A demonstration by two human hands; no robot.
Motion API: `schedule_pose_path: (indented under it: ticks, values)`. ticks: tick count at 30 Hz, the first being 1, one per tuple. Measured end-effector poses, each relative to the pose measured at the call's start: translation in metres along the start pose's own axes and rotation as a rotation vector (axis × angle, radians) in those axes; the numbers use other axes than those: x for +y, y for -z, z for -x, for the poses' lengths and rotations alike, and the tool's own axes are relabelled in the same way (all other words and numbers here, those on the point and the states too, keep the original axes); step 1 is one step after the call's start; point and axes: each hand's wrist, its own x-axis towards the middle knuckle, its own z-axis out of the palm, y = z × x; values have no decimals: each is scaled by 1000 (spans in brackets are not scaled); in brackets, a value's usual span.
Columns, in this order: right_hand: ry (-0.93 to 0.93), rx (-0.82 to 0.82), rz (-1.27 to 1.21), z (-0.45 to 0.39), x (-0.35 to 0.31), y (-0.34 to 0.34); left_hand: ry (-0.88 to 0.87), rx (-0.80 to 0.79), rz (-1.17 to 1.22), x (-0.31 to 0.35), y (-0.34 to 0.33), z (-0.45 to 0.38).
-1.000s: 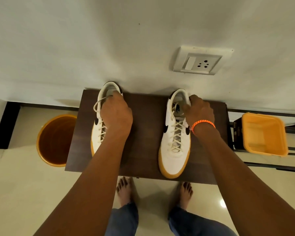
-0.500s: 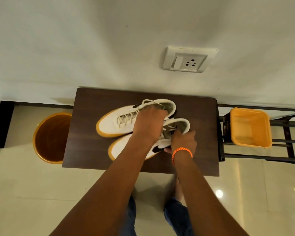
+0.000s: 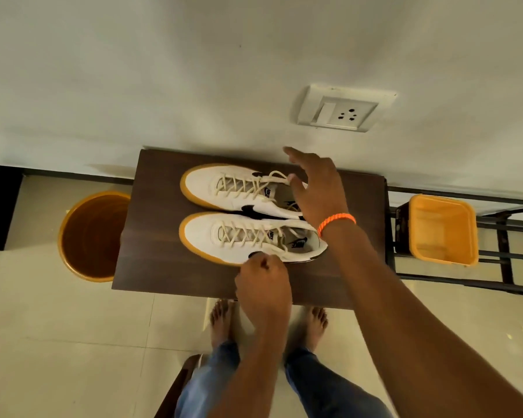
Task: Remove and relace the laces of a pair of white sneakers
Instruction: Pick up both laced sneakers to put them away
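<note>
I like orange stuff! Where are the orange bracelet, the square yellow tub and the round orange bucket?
Orange braided bracelet (image 3: 336, 222), head view, on its band.
Square yellow plastic tub (image 3: 444, 257), head view, near rim.
Round orange bucket (image 3: 61, 236), head view, left rim.

White sneakers w/ gum-orange soles, black swoosh; dk brown table.

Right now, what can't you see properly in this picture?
- Left hand: its back hides the fingertips, so its grip on the near shoe is unclear.
- Far shoe: heel hidden behind the right hand.
- Rack: cut off by the right edge.
</note>
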Motion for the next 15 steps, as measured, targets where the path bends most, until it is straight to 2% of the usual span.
schedule_pose_path:
  ticks: [3,7,11,13,15]
  values:
    - [165,-136,201,-21,8,-8,281,-196,108,-9,-7,9]
    - [182,-62,183,-5,16,-14,616,-351,392,7,-21,2]
    - [182,-47,256,5,14,-20,722,-370,567,21,-39,-17]
    - [196,-57,320,0,12,-22,718,-317,545,23,-45,-22]
    - [162,-70,235,-4,6,-20,714,-297,517,25,-47,-25]
